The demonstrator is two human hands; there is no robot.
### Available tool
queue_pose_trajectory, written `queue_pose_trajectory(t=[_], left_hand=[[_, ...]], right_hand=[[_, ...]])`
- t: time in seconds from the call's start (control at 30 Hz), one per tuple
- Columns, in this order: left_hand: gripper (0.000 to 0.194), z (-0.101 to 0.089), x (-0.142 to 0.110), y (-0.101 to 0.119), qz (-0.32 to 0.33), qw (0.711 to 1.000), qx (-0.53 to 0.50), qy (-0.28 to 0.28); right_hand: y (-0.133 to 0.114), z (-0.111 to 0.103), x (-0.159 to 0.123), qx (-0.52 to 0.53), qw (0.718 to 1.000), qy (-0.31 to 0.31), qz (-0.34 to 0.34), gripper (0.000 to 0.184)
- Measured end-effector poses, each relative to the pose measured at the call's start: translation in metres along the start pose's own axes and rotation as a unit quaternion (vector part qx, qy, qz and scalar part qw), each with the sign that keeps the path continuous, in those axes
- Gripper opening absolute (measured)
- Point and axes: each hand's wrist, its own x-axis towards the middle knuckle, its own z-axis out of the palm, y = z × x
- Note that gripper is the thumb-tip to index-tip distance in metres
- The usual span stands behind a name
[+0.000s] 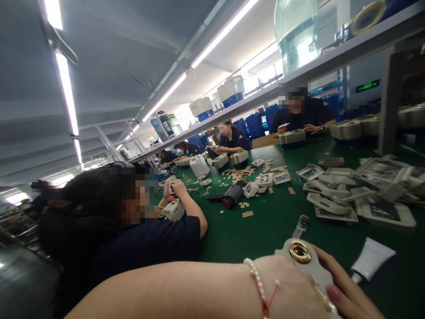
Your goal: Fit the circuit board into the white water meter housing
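Note:
A light grey plastic housing with a brass-coloured ring fitting (300,251) sits low at the right, between my two hands. Across the bottom reaches my left forearm, with a beaded bracelet and red cord at the wrist. My left hand (288,279) is closed over the near side of the housing; its fingertips are hidden. Along the far right side curl the fingers of my right hand (347,283), holding it too. A second brass-coloured edge shows between the hands. Right of them lies a white squeeze tube (373,259), and just beyond the housing is a small clear-and-grey piece (301,225).
Grey plastic covers (335,195) are heaped at the right of the green table (226,239). A heat gun (234,194) lies mid-table among cardboard bits. A co-worker (139,239) sits close on my left; others work opposite. A shelf (348,48) crosses above, carrying a large bottle (295,35).

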Motion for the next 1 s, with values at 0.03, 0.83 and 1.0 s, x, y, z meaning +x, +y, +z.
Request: queue_pose_trajectory(t=[0.03, 0.83, 1.0], left_hand=[[0.006, -0.010, -0.002, 0.000, 0.020, 1.000, -0.018, 0.002], [0.061, -0.011, -0.061, 0.025, -0.146, 0.940, -0.309, 0.015], [0.063, -0.010, -0.059, 0.029, -0.172, 0.938, -0.301, 0.017]], right_hand=[[-0.011, 0.003, -0.001, 0.007, 1.000, 0.009, -0.006, 0.066], [-0.048, 0.011, -0.001, 0.049, 0.996, -0.021, -0.071, 0.072], [-0.048, 0.010, -0.002, 0.043, 0.996, -0.022, -0.079, 0.074]])
